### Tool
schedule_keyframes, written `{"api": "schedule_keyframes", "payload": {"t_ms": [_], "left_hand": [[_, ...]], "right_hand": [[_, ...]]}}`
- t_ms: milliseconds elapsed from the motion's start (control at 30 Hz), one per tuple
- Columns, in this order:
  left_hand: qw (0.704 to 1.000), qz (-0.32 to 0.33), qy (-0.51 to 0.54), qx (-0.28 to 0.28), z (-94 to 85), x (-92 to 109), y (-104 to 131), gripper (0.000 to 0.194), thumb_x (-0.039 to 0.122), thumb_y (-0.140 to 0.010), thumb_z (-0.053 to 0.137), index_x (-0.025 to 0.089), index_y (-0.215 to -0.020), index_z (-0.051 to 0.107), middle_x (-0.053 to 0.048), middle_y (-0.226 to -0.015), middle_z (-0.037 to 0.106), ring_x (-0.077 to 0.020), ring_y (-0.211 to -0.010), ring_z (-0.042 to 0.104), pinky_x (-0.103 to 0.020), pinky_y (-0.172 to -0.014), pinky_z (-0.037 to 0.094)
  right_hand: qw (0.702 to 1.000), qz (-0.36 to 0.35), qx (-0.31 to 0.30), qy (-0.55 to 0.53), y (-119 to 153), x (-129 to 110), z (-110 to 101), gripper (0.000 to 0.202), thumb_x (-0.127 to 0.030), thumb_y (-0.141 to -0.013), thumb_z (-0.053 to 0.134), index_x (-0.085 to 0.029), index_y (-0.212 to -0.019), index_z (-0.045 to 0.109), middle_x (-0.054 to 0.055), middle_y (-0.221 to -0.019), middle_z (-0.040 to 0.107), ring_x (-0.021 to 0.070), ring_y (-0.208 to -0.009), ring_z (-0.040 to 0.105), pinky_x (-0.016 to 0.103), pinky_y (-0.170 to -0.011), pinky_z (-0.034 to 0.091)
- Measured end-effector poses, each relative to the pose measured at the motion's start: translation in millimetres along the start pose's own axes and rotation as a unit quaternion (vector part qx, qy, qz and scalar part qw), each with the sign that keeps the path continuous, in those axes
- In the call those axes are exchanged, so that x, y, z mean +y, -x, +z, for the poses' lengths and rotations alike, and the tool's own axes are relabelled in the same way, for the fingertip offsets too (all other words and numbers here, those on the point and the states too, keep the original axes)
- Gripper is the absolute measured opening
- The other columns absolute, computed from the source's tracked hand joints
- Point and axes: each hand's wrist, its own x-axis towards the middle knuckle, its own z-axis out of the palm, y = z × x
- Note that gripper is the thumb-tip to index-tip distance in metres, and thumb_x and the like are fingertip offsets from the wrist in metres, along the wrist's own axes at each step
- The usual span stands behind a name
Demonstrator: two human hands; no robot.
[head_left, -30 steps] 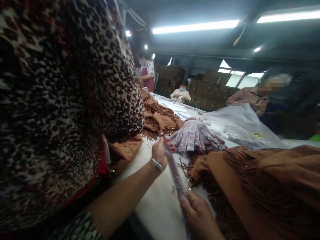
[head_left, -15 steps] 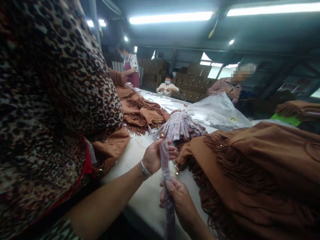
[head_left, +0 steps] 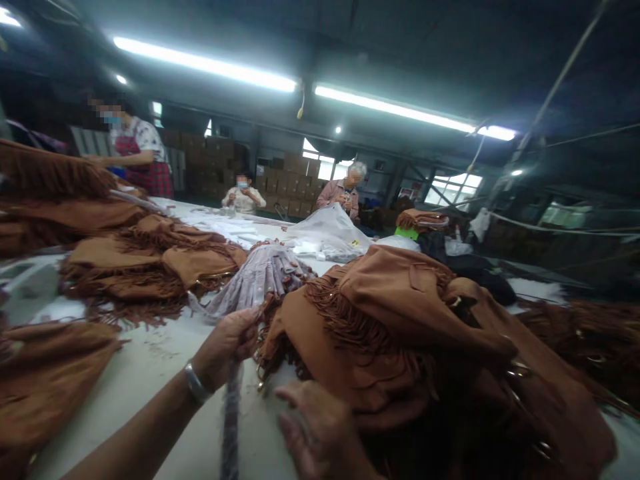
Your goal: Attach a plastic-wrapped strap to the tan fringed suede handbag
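My left hand (head_left: 230,343), with a silver bangle on its wrist, is closed on the upper end of a strap (head_left: 231,420) in a thin clear wrapping. The strap hangs down from the fingers over the white table. My right hand (head_left: 320,427), smeared a little by motion, is off the strap with thumb and fingers apart. It is close to the front of a brown fringed bag (head_left: 310,333) with gold-coloured metal fittings. Just beyond my left hand lies a heap of wrapped straps (head_left: 265,270), fanned out.
More brown fringed bags (head_left: 115,260) are piled at the left, and a brown piece (head_left: 60,373) lies in front of them. Clear plastic sheeting (head_left: 327,227) is farther back on the table (head_left: 165,400). Three people work around the far side, before stacked cartons (head_left: 285,183).
My view has swung to the right, and the person in leopard print is out of it. My right hand has let go of the strap; my left hand has closed on its upper end.
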Motion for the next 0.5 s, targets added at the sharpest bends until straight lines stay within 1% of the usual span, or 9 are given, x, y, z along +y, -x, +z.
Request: {"api": "schedule_keyframes", "payload": {"t_ms": [33,67,100,167,200,267,367,433,500], "left_hand": [[1.000,-0.007,-0.026,-0.004,-1.6,3,-1,0.046,0.049,-0.065,0.075,0.016,-0.070,0.044,0.010,-0.048,0.035,-0.0007,-0.035,0.025,-0.014,-0.035,0.016],[0.998,-0.013,-0.058,-0.005,-3.5,6,-2,0.051,0.052,-0.061,0.077,0.016,-0.067,0.042,0.010,-0.047,0.034,-0.0007,-0.035,0.024,-0.014,-0.035,0.015],[0.995,-0.019,-0.096,-0.002,-5.5,8,-3,0.055,0.056,-0.057,0.077,0.016,-0.065,0.040,0.010,-0.046,0.034,-0.0007,-0.035,0.024,-0.014,-0.035,0.015],[0.983,-0.023,-0.179,0.012,-8.5,8,-6,0.063,0.067,-0.048,0.075,0.017,-0.062,0.040,0.011,-0.042,0.031,-0.0011,-0.035,0.022,-0.015,-0.035,0.012],[0.976,-0.022,-0.214,0.018,-9.2,7,-7,0.066,0.073,-0.043,0.072,0.017,-0.060,0.041,0.011,-0.039,0.030,-0.0014,-0.034,0.021,-0.016,-0.034,0.010],[0.966,-0.017,-0.257,0.024,-9.7,2,-8,0.070,0.079,-0.037,0.067,0.017,-0.056,0.042,0.011,-0.037,0.028,-0.0018,-0.033,0.019,-0.018,-0.034,0.007],[0.961,-0.019,-0.276,0.026,-12.0,-5,-5,0.068,0.079,-0.041,0.066,0.017,-0.057,0.043,0.011,-0.037,0.027,-0.0020,-0.033,0.018,-0.018,-0.034,0.006],[0.966,-0.032,-0.258,0.014,-17.2,-7,0,0.063,0.073,-0.049,0.068,0.018,-0.060,0.042,0.011,-0.039,0.029,-0.0019,-0.033,0.019,-0.017,-0.034,0.008],[0.977,-0.046,-0.206,-0.012,-25.9,-5,5,0.057,0.064,-0.056,0.072,0.018,-0.064,0.040,0.010,-0.044,0.034,-0.0014,-0.034,0.021,-0.016,-0.034,0.010]], "right_hand": [[0.990,-0.046,0.063,0.115,0,-3,-31,0.028,-0.022,-0.084,0.049,-0.023,-0.111,0.055,0.007,-0.101,0.068,0.0211,-0.094,0.063,0.033,-0.083,0.050],[0.959,-0.058,0.133,0.242,0,-4,-61,0.034,-0.020,-0.085,0.050,-0.022,-0.120,0.051,0.008,-0.111,0.065,0.0210,-0.103,0.060,0.033,-0.090,0.047],[0.919,-0.056,0.163,0.355,-1,-2,-87,0.042,-0.024,-0.084,0.054,-0.020,-0.125,0.048,0.010,-0.120,0.061,0.0241,-0.111,0.055,0.037,-0.096,0.043],[0.850,-0.020,0.150,0.505,-2,10,-124,0.062,-0.034,-0.079,0.062,-0.015,-0.135,0.040,0.015,-0.134,0.050,0.0328,-0.123,0.043,0.047,-0.102,0.035],[0.823,0.000,0.138,0.551,-2,19,-135,0.066,-0.035,-0.078,0.062,-0.013,-0.135,0.039,0.016,-0.136,0.047,0.0347,-0.124,0.041,0.049,-0.102,0.033],[0.789,0.030,0.124,0.601,-6,36,-144,0.064,-0.036,-0.080,0.060,-0.011,-0.136,0.039,0.018,-0.136,0.047,0.0351,-0.123,0.041,0.050,-0.102,0.032],[0.780,0.089,0.132,0.605,-21,49,-148,0.058,-0.044,-0.084,0.053,-0.012,-0.131,0.043,0.018,-0.127,0.054,0.0337,-0.112,0.049,0.048,-0.093,0.038],[0.790,0.145,0.140,0.579,-35,51,-157,0.061,-0.054,-0.082,0.053,-0.011,-0.124,0.049,0.018,-0.116,0.059,0.0333,-0.103,0.054,0.046,-0.084,0.042],[0.812,0.170,0.122,0.545,-48,55,-172,0.063,-0.058,-0.078,0.055,-0.011,-0.120,0.053,0.019,-0.115,0.059,0.0334,-0.101,0.055,0.043,-0.079,0.044]]}}
